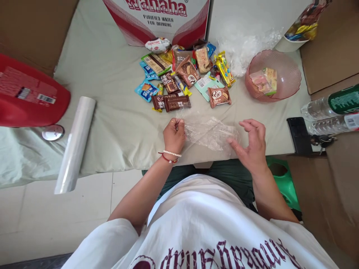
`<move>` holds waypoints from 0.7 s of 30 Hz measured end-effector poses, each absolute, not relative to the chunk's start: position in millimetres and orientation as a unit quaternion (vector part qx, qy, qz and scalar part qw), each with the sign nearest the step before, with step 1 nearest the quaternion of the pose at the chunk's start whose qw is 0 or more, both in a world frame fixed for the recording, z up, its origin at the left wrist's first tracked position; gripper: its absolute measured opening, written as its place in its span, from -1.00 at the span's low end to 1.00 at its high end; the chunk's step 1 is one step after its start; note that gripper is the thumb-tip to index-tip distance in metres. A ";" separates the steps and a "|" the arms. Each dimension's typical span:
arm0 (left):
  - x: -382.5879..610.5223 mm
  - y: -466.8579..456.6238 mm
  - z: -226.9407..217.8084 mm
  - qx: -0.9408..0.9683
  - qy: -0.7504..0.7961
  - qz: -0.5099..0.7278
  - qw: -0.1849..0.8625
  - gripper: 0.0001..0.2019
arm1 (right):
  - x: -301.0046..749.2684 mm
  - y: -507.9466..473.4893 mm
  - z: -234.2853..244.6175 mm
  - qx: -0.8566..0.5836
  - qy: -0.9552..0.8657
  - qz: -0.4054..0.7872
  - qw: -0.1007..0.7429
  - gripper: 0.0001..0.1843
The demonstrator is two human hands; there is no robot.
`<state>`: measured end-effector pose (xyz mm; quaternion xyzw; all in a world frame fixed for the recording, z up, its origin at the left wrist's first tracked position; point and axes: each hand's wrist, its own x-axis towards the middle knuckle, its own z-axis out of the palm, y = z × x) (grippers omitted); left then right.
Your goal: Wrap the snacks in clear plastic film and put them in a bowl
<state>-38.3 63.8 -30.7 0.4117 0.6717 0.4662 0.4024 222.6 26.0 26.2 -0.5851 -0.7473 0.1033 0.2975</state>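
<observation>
A clear plastic bag [209, 131] lies crumpled on the pale green cloth [117, 112] just in front of me. My left hand [174, 135] is closed, pinching the bag's left edge. My right hand [252, 144] rests at the bag's right end with its fingers spread and curled, the thumb and fingertips touching the film. Behind the bag lies a heap of wrapped snacks [182, 80], brown, blue and yellow packets among them.
A pink bowl [288, 71] with two packets stands at the right, more clear bags [244, 46] behind it. A film roll [75, 144] lies left, by a red container [28, 93]. A water carton [159, 18], phone [298, 135], bottles [331, 112], green stool [286, 183].
</observation>
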 end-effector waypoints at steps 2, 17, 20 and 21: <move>-36.7 66.1 -30.8 0.397 0.664 0.474 0.420 -0.76 | 204.0 24.1 31.4 -0.506 -0.822 0.096 0.242 -0.35; -37.7 42.1 -0.2 0.214 0.593 0.532 0.565 -0.56 | 159.6 37.1 12.8 -0.586 -0.699 0.266 0.312 -0.79; -24.8 31.1 2.8 0.249 0.604 0.497 0.571 -0.56 | 146.2 33.2 17.1 -0.608 -0.673 0.265 0.328 -0.77; -21.1 29.1 3.5 0.269 0.596 0.481 0.585 -0.56 | 141.3 31.8 17.7 -0.607 -0.669 0.269 0.333 -0.76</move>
